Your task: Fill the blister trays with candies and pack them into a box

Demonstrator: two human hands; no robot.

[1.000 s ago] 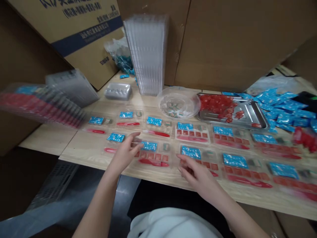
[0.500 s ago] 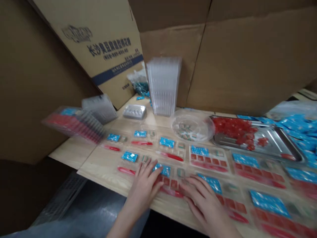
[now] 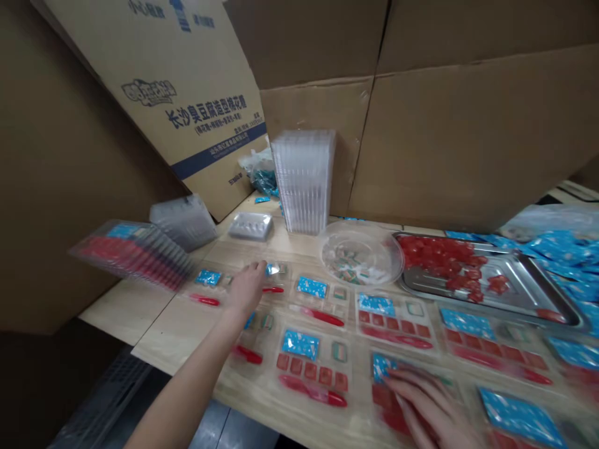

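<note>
In goes the left hand (image 3: 248, 285), fingers bent and pointing down at a shallow clear plastic tray (image 3: 285, 282) in the back row; what they grip, if anything, is hidden, so I can't tell. Over to the right hand (image 3: 428, 402): fingers loosely curled, slightly parted, blurred, lying across a front-row clear plastic tray (image 3: 421, 360). Fingertips at its speckled blue packet (image 3: 381, 366), red pieces just below them; any hold there I can't make out either.

Between the two hands sits a full-looking tray (image 3: 326, 354): blue packet, small green-edged piece (image 3: 339, 352), five red squares (image 3: 311, 370), red plastic utensil (image 3: 314, 390). Beyond the right fingers, a back-row white-edged tray (image 3: 397, 315) has its five squares too. That side looks well along, I'd judge. The left side trails: just right of the left fingers, a tray (image 3: 309, 302) shows packet and utensil but no red row, and left of those fingers the end packet (image 3: 208, 277) has none beside it. Plenty remains beyond the right fingers, a steel pan (image 3: 524, 280) holding heaped red pieces (image 3: 435, 255).
</note>
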